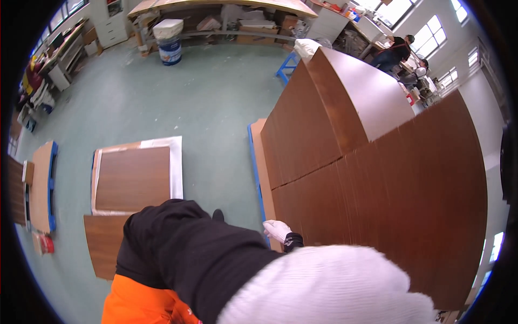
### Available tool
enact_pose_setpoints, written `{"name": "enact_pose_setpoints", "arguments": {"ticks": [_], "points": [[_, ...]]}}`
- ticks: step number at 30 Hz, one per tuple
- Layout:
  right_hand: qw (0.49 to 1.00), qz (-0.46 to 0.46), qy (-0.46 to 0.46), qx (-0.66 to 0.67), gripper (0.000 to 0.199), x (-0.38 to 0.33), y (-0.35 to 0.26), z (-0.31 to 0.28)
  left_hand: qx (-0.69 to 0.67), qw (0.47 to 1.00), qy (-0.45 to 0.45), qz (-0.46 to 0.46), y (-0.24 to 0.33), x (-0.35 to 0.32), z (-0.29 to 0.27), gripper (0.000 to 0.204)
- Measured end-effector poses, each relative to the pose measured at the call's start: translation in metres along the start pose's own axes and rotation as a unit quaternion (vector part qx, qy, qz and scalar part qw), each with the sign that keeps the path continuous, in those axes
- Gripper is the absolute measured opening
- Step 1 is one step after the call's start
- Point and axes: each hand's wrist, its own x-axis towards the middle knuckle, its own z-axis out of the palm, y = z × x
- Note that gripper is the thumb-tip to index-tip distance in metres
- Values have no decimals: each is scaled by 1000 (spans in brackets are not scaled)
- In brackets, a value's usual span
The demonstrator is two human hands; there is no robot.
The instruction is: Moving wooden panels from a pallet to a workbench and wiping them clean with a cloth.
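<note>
My left hand (329, 286), in a white knit glove, is large and close at the bottom, at the end of a black sleeve; its fingers are out of sight. Beyond it, my right hand (278, 230), also in a white glove with a black cuff, sits at the left edge of a big brown wood-grain panel (377, 200). Its fingers look curled; what they hold, if anything, is hidden. A thin gap separates this panel from a second brown wood-grain face (302, 129) farther back. Behind the slanting panels shows a pale, smooth surface (367, 92).
Cardboard (260, 140) on a blue pallet (253, 156) borders the panels. Left lie a brown board (135, 178) on white sheeting and another board (102, 245). Farther off stand a blue stool (287, 67), a bucket (170, 51) and a workbench (221, 4). People (396, 53) work far right.
</note>
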Motion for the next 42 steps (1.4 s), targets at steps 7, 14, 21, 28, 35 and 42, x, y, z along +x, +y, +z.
{"name": "enact_pose_setpoints", "arguments": {"ticks": [7,14,21,28,35,42], "points": [[994,-87,24,65,46,91,-155,-115,-21,996,79,-44,-54,-16,-193,29],[987,-138,-21,82,46,229,-289,-214,50,983,145,-104,-155,2,-316,29],[931,-363,-6,42,48,322,-470,-305,75,975,177,-112,-209,9,-517,30],[918,-349,40,-185,43,374,-672,-408,59,997,30,-51,-323,34,-652,26],[909,-270,278,-151,46,484,-726,-594,-131,982,-136,-14,-404,35,-797,26],[813,-61,554,-167,37,368,-666,-830,-187,924,-333,1,-493,46,-911,28]]}}
